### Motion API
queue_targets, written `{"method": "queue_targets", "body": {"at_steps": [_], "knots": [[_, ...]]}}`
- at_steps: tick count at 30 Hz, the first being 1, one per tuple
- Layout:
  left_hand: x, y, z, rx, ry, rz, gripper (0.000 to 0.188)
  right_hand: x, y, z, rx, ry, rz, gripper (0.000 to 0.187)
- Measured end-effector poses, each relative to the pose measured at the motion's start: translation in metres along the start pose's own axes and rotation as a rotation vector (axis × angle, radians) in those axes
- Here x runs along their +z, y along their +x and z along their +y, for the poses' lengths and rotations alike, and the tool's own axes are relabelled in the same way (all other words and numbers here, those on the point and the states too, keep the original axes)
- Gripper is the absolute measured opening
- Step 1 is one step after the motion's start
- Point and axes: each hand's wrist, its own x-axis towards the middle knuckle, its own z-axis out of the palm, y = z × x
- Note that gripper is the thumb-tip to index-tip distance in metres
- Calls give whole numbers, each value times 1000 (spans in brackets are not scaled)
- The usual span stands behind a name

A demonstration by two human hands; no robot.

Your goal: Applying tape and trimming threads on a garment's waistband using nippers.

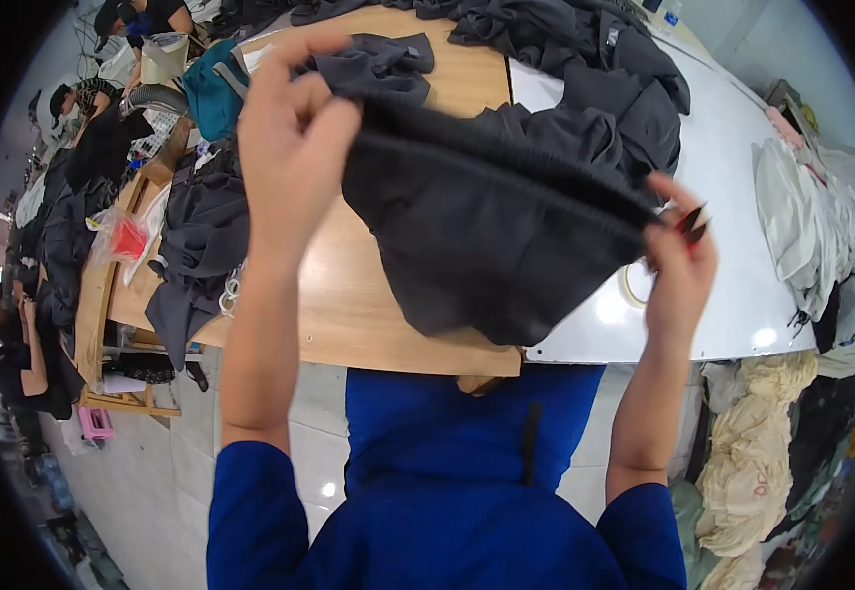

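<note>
A dark grey-black garment [506, 246] with a gathered, elastic-looking edge hangs stretched between my hands above the table. My left hand [294, 147] pinches one end of that edge, the higher end. At the lower end, my right hand [681, 241] grips the other corner. Tucked in the right hand is a small red and black pointed tool [693, 226], perhaps thread snips, blurred by motion. The garment's opening shows as a dark slit along the top, and its body droops toward the table's near edge.
Dark garments lie piled on the table's far side [634, 98]. The top is part wood [349, 305], part white [732, 275]. A tape roll [634, 283] sits near the right hand. Pale cloth [757, 442] heaps at right; a teal bag [213, 90] stands left. Other people [157, 20] work at far left.
</note>
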Motion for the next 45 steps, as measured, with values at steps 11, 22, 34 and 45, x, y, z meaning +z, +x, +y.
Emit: {"method": "queue_targets", "body": {"at_steps": [11,22,34,45], "knots": [[-3,-206,-98,-812,-102,106,43,17,-145,125,392,-326,-120,34],[-11,-195,-89,-1167,-730,167,27,10,-115,129,551,-203,-119,14],[-9,-181,-89,-1221,-1456,157,40,12,-102,113,1251,1148,-8,35],[35,-200,-71,-1256,-1180,331,38,40,-109,118,1274,1313,55,35]]}}
